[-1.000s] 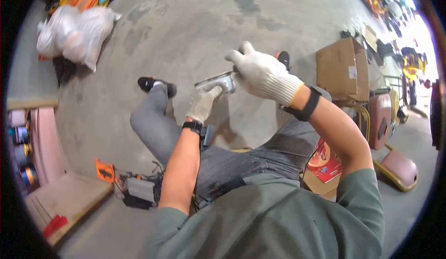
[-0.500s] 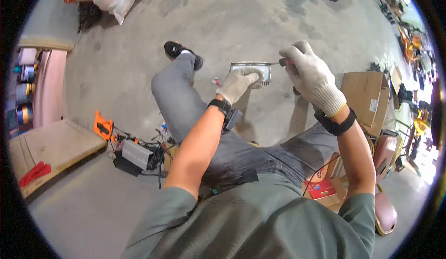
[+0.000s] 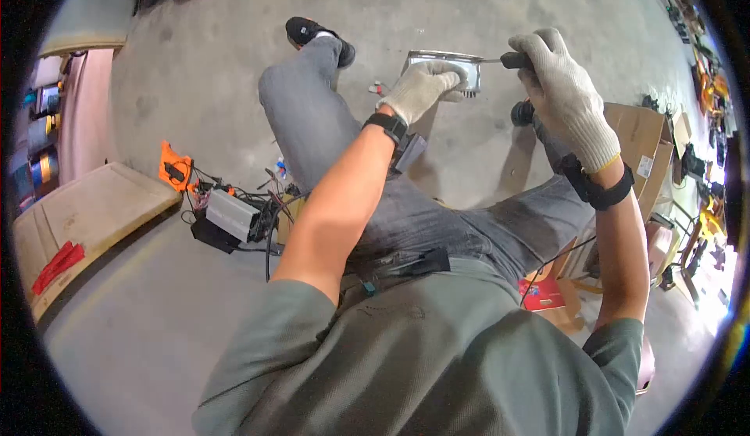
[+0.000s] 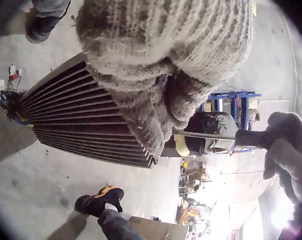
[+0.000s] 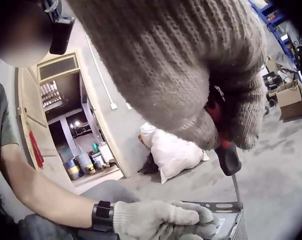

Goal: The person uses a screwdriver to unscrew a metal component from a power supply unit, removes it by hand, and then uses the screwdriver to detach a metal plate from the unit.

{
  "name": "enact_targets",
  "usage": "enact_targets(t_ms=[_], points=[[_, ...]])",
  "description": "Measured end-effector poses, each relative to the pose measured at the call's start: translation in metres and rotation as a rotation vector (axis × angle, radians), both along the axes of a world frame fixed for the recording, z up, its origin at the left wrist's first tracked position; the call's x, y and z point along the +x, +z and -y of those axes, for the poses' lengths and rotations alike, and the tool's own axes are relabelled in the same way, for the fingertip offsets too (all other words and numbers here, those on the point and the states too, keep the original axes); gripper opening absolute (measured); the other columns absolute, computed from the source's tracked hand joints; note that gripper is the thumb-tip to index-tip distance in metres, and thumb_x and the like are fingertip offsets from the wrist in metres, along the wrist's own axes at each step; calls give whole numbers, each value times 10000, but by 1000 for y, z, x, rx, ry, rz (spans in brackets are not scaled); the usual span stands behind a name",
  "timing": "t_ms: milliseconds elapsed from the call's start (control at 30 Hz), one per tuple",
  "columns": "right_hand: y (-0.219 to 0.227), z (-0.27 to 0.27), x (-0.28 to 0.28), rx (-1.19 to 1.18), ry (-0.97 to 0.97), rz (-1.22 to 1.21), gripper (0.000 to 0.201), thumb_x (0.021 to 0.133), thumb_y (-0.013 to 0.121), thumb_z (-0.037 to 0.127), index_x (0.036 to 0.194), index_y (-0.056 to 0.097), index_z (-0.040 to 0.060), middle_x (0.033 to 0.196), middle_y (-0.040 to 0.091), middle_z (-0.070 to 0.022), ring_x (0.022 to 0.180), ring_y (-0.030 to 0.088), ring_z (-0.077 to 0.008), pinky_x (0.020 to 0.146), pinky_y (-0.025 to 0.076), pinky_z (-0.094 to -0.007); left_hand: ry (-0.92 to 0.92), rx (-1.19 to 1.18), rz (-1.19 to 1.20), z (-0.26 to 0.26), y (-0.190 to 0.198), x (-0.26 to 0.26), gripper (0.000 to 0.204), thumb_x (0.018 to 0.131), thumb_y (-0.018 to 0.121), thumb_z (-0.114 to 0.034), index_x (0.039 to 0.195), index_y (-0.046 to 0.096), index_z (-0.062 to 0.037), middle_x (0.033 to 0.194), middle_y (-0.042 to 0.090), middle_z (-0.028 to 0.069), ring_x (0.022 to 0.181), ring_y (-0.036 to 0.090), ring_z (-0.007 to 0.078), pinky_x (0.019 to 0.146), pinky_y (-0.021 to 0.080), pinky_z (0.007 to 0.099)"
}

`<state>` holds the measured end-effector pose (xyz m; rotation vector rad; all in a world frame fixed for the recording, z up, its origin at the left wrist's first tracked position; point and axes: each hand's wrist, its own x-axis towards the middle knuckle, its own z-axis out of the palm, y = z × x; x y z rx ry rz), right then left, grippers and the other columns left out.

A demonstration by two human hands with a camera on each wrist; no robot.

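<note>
My gloved left hand (image 3: 426,91) holds a metal housing with a finned heat sink (image 4: 86,115), thumb and fingers wrapped over its edge. In the right wrist view the housing's slotted flange (image 5: 218,205) shows beyond the glove. Wires with small plugs (image 4: 12,82) come out at its far end. My gloved right hand (image 3: 566,100) grips a screwdriver by its red and black handle (image 5: 228,159). The screwdriver's shaft (image 4: 206,135) points across to the housing's right end; its tip is hidden behind the left-hand fingers in the left wrist view.
A cardboard box (image 3: 634,135) stands right of my right leg. Cables and a silver unit (image 3: 232,216) lie on the floor to my left, beside a tan door panel (image 3: 101,221) with a red cloth (image 3: 58,267). White sacks (image 5: 176,150) lie farther off.
The housing has turned flatter to my body, and both hands now sit further right in the head view. The right hand has drawn away from the housing, bringing the screwdriver's shaft into sight.
</note>
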<state>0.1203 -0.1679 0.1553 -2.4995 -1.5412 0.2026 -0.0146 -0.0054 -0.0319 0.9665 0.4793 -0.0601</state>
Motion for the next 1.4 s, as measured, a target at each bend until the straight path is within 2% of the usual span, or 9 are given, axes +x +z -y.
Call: enact_targets(t_ms=[200,300,467,600,633,833,967,1033,1400], points=[[-5,-19,24,-98,-284,96,373,991,665,314,1302,602,120,1024,713,-202,915,718,-440,812,584,-504,-18,17,21,-2,-4,0,206,1012,637,-66,1173,734,19,1098,764,109,975,736,181,847,618,296],[5,-6,13,5,-80,-6,388,980,681,245,1336,577,129,1100,682,-196,963,717,-429,824,585,-503,5,36,10,-2,1,2,201,1012,637,-73,1161,740,15,1091,769,98,966,734,167,833,616,290],[2,-5,-8,-28,-7,-62,353,993,662,193,1328,577,125,1169,640,-218,1017,703,-429,816,585,-498,0,62,14,-1,5,-1,218,1000,641,-73,1163,737,35,1123,757,104,997,725,171,871,625,305],[-8,-22,6,-157,-267,115,367,995,672,343,1266,615,102,1146,687,-241,1001,708,-441,828,583,-496,28,34,37,1,-6,0,222,993,652,-86,1157,735,37,1109,757,108,1006,722,185,874,629,322],[-11,-22,19,-124,-264,83,389,991,673,360,1276,612,102,1141,697,-242,992,712,-440,836,581,-495,-24,207,29,-2,2,-2,234,996,658,-104,1166,735,37,1121,756,111,1016,724,196,868,635,342],[6,-10,-13,-1,-87,-36,368,965,700,170,1308,595,91,1127,655,-188,1058,690,-382,862,575,-448,44,18,72,-2,-5,-1,242,1001,654,-99,1184,728,41,1136,752,122,1027,729,209,862,641,348],[-2,-7,-14,1,20,-11,347,977,682,203,1296,602,92,1142,651,-207,1040,686,-407,863,570,-469,48,23,59,0,-5,-1,233,1007,648,-89,1179,726,48,1123,753,123,1009,735,210,860,644,344],[1,-18,-11,-91,-154,136,319,998,653,241,1271,614,80,1140,652,-230,1039,678,-431,864,561,-491,83,53,46,3,-9,2,189,967,660,-59,1108,744,36,1037,765,110,914,749,186,788,647,300],[12,-16,-15,-45,-22,1,289,996,641,164,1271,619,75,1175,651,-194,1029,684,-369,864,549,-466,72,-5,34,1,-9,0,196,990,672,-53,1152,733,40,1112,751,116,990,740,198,810,669,326]])
